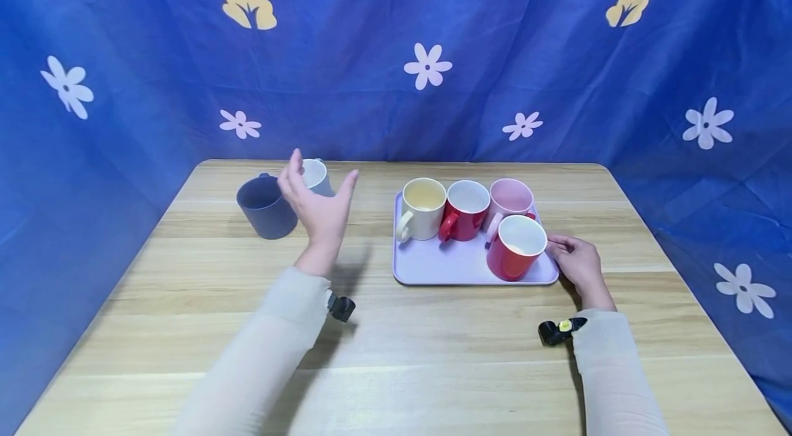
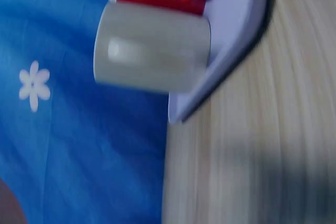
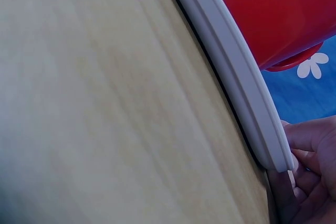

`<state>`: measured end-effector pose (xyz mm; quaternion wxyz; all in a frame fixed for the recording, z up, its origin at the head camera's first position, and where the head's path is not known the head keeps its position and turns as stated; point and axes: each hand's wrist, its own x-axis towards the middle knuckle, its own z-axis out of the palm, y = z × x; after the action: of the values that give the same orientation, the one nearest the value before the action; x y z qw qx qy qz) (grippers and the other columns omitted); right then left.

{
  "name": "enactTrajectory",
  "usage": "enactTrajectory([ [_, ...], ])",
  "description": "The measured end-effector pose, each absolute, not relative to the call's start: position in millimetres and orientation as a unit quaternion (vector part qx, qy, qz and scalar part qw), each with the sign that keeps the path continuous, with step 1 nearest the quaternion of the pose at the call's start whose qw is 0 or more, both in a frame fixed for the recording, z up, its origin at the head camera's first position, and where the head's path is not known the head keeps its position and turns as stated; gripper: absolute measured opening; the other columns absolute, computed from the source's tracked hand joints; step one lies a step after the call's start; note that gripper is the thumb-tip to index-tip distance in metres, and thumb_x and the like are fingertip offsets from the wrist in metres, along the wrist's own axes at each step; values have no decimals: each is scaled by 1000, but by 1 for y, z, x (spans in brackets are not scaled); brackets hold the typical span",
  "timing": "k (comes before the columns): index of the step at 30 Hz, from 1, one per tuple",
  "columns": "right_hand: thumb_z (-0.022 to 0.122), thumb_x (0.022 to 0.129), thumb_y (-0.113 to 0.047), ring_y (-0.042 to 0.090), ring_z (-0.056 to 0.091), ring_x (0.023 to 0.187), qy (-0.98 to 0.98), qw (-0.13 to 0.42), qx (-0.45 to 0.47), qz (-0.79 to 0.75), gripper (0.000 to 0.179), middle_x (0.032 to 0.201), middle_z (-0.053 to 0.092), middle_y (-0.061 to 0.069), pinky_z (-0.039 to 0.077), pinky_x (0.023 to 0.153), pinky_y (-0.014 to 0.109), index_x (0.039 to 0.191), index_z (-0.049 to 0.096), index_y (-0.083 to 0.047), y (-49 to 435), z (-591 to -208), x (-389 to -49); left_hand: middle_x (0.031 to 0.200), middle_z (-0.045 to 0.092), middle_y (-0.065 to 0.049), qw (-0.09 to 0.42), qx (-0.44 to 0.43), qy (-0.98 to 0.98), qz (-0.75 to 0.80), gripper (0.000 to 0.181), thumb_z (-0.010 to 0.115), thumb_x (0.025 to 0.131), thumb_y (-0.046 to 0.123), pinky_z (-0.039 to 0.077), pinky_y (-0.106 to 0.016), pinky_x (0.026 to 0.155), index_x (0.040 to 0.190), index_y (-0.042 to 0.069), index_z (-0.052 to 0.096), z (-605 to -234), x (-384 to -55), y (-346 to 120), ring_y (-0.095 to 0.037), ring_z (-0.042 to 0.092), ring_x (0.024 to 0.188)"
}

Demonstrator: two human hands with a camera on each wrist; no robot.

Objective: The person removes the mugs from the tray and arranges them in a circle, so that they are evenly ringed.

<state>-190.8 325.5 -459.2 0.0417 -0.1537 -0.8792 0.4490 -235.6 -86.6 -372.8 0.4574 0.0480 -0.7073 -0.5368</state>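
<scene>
My left hand (image 1: 322, 212) is raised, thumb and fingers spread apart with nothing between them. Behind it, partly hidden, stands a pale mug (image 1: 317, 177), and a dark blue-grey mug (image 1: 267, 209) is just to its left. My right hand (image 1: 579, 265) pinches the right edge of a lavender tray (image 1: 441, 268); in the right wrist view the thumb is over the rim and the fingers (image 3: 286, 195) are below it. On the tray a cream mug (image 1: 425, 221), a red mug (image 1: 467, 221) and a pink mug (image 1: 511, 195) form a back row. Another red mug (image 1: 512, 260) stands in front at right.
The light wooden table (image 1: 421, 360) carries the tray right of centre and the two other mugs at back left. A blue curtain (image 1: 346, 51) with flower prints hangs behind and along both sides. Small black cameras (image 1: 342, 308) are strapped at both wrists.
</scene>
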Motion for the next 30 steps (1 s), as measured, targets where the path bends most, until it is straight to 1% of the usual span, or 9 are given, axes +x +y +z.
enactTrajectory([
  [3,59,94,-18,26,60,105,-878,41,-156,451,35,115,64,21,46,79,20,122,61,3,326,-460,-191,133,39,-14,436,22,-723,-535,94,88,65,33,28,-27,105,139,3,41,-370,-234,-68,-20,39,123],
  [6,59,94,-19,28,60,106,-878,40,-156,451,36,116,63,21,47,85,28,123,61,2,328,-462,-192,133,39,-17,424,-3,-738,-525,94,88,65,32,31,-30,104,139,0,40,-369,-234,-51,-23,41,122],
  [9,59,94,-20,28,59,107,-878,41,-155,450,37,116,63,21,47,87,32,123,61,2,328,-464,-193,134,39,-18,409,-21,-748,-522,96,89,64,32,30,-33,104,139,0,40,-369,-232,-35,-24,39,123],
  [12,59,94,-19,28,59,106,-878,43,-154,450,36,115,64,21,47,87,32,122,61,3,328,-464,-194,135,39,-17,388,-36,-755,-527,97,90,63,30,30,-36,105,140,1,40,-370,-231,-21,-25,37,125],
  [15,59,94,-17,29,59,107,-875,43,-159,455,35,115,63,21,47,89,36,123,61,3,328,-464,-194,134,39,-17,373,-53,-765,-523,97,90,63,30,30,-39,105,140,0,40,-371,-228,-9,-26,36,125],
  [20,59,93,-16,28,60,107,-874,45,-161,456,35,115,63,21,47,89,35,122,61,3,328,-464,-193,132,41,-16,348,-70,-780,-515,97,89,63,34,34,-42,101,140,2,40,-373,-221,13,-27,38,122],
  [24,59,93,-17,28,60,106,-875,46,-159,455,35,115,64,21,47,88,35,122,62,2,328,-463,-193,132,42,-15,325,-85,-794,-507,96,87,64,38,35,-41,101,140,4,40,-377,-216,30,-27,40,122],
  [27,60,93,-19,26,61,103,-876,49,-157,453,35,114,64,20,47,86,31,121,63,2,327,-462,-193,130,43,-15,314,-103,-800,-500,96,87,63,39,34,-40,101,140,3,40,-382,-212,41,-27,40,122],
  [30,61,93,-20,22,61,100,-876,53,-157,453,35,112,65,19,47,81,25,120,63,2,327,-463,-193,129,44,-14,301,-112,-808,-493,97,88,62,40,36,-41,100,139,5,42,-387,-208,51,-27,40,121],
])
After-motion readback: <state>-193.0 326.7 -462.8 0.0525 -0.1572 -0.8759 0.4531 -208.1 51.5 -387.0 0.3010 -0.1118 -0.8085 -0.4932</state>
